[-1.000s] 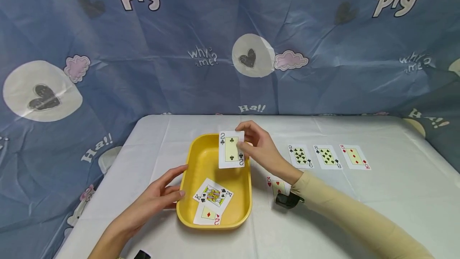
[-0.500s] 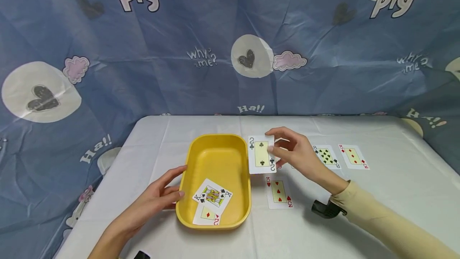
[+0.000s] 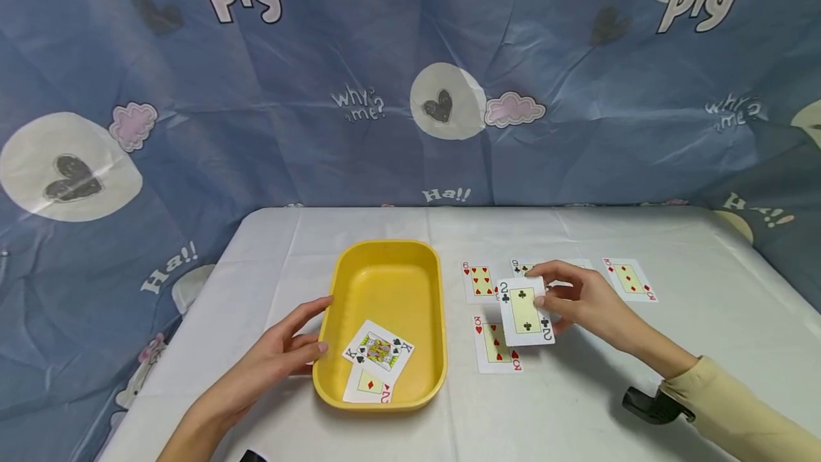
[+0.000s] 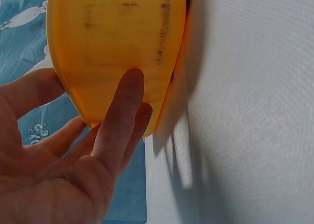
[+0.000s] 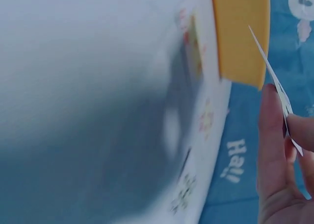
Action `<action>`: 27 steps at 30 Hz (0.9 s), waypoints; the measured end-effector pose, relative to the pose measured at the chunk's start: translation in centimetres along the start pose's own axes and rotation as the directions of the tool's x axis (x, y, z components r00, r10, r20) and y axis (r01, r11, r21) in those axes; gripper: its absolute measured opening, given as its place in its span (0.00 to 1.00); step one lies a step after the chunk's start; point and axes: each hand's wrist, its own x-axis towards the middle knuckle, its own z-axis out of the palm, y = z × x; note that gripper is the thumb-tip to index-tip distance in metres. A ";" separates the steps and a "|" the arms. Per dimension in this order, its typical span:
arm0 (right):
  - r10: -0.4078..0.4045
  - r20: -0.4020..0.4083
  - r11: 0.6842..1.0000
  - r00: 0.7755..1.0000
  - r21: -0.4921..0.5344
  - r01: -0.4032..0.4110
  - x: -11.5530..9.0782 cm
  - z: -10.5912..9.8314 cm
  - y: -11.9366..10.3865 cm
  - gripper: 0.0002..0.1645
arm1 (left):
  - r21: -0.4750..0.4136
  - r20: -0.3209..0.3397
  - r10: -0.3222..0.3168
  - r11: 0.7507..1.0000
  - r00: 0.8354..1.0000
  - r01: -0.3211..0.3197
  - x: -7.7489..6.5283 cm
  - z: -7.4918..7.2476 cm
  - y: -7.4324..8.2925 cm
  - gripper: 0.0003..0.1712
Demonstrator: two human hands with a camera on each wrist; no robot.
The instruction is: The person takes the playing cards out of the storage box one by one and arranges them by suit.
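Two of clubs (image 3: pixel 526 311): right of center in head view, face up, up off the table (image 3: pixel 462 423). Right hand (image 3: pixel 586 301) has it pinched at the right edge, thumb on the face; right wrist view shows it edge-on. From above it overlaps part of the three of hearts (image 3: pixel 491 348).

Behind, left to right: six of hearts (image 3: pixel 479 280), nine of clubs (image 3: pixel 524 267) mostly covered, one card behind the right hand I can't read, three of diamonds (image 3: pixel 630 280).

Yellow tray (image 3: pixel 385 291) mid-frame, king of spades (image 3: pixel 378 352) lying over two of diamonds (image 3: pixel 367 385) in its lower half. Left hand (image 3: pixel 279 348), lower left: relaxed, not clenched, fingers touching the tray's left side.

Blue printed cloth (image 3: pixel 359 162) fills the top.
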 end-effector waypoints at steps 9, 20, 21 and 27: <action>0.043 0.090 0.992 0.995 -0.118 -0.032 -1.4 -1.7 3.2 0.24 | -0.001 0.000 0.000 1.000 1.000 0.000 0.0 0.0 -0.1 0.39; -0.045 0.029 0.853 0.999 -0.519 0.054 -1.7 -1.7 3.8 0.19 | 0.001 0.002 -0.004 1.000 1.000 0.004 0.0 -0.1 -0.1 0.39; -0.053 0.033 0.851 0.998 -0.521 0.062 -1.7 -1.7 3.8 0.19 | -0.002 0.005 -0.003 1.000 1.000 0.003 0.0 -0.1 -0.1 0.39; -0.148 0.037 0.863 0.988 -0.483 0.147 -1.6 -1.7 3.7 0.20 | 0.000 0.016 0.014 1.000 1.000 -0.014 0.0 -0.1 -0.2 0.38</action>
